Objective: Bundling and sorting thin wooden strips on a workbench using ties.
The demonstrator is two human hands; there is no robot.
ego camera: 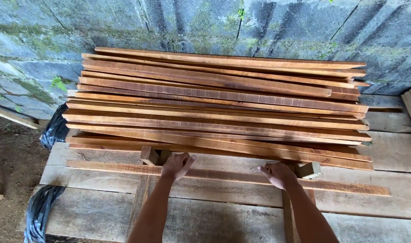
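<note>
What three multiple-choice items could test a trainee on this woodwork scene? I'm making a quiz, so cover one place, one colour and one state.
1. Where does the single strip under the hands lie?
A. On the wall
B. On the pale bench, in front of the stack
C. On the dirt ground

2. What colour is the sheeting at the bench's left end?
A. Black
B. White
C. Red

3. How are the left hand and the right hand?
A. Both raised in the air
B. Both resting on the strip
C. One holding a hammer

Answers: 1 B, the strip lies apart from the pile on the planks; 2 A, the bunched plastic is black; 3 B, both hands press down on it.
</note>
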